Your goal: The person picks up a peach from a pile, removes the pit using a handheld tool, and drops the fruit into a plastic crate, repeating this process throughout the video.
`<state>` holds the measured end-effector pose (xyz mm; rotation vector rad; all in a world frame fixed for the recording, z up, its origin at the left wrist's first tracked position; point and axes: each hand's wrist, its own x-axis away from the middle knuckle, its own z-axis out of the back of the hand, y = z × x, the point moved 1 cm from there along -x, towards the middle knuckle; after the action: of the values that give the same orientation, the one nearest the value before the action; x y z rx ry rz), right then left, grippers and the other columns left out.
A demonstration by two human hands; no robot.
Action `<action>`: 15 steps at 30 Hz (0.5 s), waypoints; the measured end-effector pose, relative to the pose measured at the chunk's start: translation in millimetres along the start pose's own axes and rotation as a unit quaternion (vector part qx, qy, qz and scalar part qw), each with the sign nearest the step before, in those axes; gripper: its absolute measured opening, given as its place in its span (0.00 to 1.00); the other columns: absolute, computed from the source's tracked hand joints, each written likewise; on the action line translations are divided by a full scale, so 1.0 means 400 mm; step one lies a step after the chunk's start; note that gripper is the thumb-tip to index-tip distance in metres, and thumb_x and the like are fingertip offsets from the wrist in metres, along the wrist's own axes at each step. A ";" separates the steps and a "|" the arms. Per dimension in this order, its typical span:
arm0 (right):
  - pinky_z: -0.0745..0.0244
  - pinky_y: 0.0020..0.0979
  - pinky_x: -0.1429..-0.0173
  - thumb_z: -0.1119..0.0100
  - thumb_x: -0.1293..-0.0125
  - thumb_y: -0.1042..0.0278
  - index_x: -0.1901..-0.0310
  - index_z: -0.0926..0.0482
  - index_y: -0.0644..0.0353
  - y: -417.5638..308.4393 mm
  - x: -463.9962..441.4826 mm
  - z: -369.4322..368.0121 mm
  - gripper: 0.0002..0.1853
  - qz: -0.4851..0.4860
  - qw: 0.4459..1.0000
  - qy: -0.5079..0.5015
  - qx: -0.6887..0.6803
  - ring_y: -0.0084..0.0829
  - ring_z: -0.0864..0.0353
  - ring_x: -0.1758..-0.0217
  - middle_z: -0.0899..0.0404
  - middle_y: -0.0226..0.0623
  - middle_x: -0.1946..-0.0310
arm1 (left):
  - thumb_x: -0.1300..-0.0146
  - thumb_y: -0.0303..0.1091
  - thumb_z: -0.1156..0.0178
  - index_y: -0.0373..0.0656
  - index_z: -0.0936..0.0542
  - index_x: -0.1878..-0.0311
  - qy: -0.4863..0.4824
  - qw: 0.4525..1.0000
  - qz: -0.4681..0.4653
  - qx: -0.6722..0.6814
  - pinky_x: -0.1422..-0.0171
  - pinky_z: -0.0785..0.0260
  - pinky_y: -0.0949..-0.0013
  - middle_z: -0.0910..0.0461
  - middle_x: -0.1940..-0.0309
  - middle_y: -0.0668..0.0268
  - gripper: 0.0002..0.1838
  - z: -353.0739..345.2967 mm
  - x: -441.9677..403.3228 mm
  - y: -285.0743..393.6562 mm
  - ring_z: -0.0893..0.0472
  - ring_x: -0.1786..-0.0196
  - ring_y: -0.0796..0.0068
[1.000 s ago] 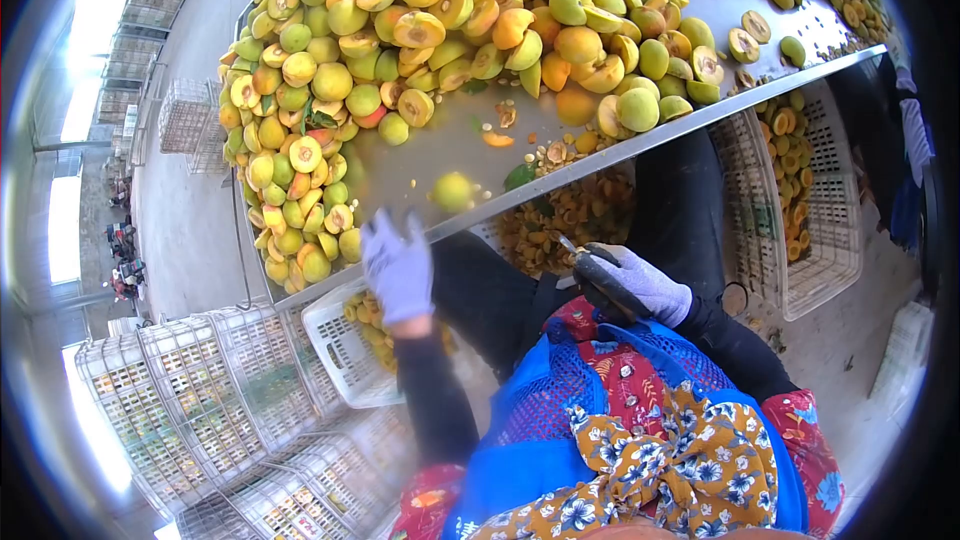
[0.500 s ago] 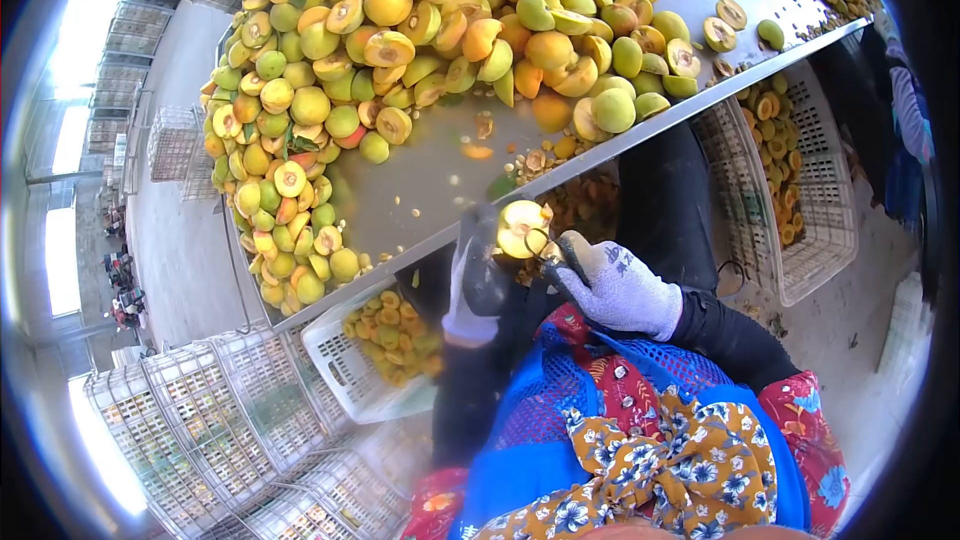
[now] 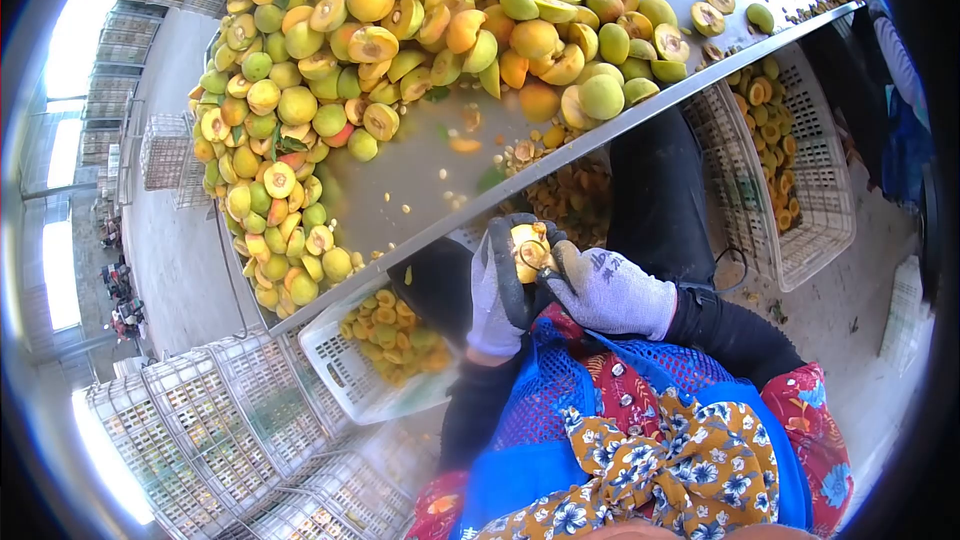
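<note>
1. Left hand point(image 3: 494, 292) and fruit point(image 3: 527, 240) have shifted toward the right hand point(image 3: 612, 290).
2. Fruit: between both hands' fingertips, cut face turned up toward the wearer; visible long axis runs away from the wearer.
3. Left fingers: curled around the fruit, gripping it.
4. Right fingers: closed on a loop tool point(image 3: 535, 262), its wire overlapping the cut face.
5. Difference: cut face, round earlier, now appears narrower.
</note>
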<state>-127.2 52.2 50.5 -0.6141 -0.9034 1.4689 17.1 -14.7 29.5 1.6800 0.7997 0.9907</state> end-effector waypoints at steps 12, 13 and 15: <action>0.45 0.18 0.90 0.54 0.23 0.47 0.60 0.27 0.60 0.072 0.004 -0.041 0.21 -0.221 0.213 -0.343 -0.888 0.17 0.40 0.92 0.38 0.26 0.87 | 0.22 0.50 0.57 0.39 0.25 0.51 0.017 0.998 -0.056 0.004 0.50 0.23 0.64 0.20 0.61 0.58 0.22 -0.047 -0.011 -0.017 0.18 0.58 0.66; 0.45 0.18 0.91 0.54 0.23 0.47 0.59 0.27 0.60 0.072 0.008 -0.048 0.21 -0.205 0.171 -0.344 -0.900 0.16 0.40 0.92 0.38 0.26 0.87 | 0.22 0.49 0.57 0.41 0.25 0.52 0.017 0.995 -0.070 -0.063 0.50 0.23 0.65 0.20 0.61 0.59 0.20 -0.049 -0.013 -0.010 0.18 0.57 0.66; 0.45 0.18 0.90 0.56 0.23 0.48 0.58 0.28 0.61 0.077 0.009 -0.063 0.21 -0.162 0.131 -0.339 -0.918 0.16 0.40 0.92 0.38 0.25 0.87 | 0.22 0.49 0.59 0.37 0.25 0.53 0.021 0.998 -0.055 0.007 0.51 0.23 0.63 0.20 0.62 0.58 0.23 -0.079 -0.024 0.008 0.18 0.60 0.65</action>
<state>-124.6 61.8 12.0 -1.1351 -3.1828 -1.0236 -15.5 -10.8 35.7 1.6133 0.9199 0.9485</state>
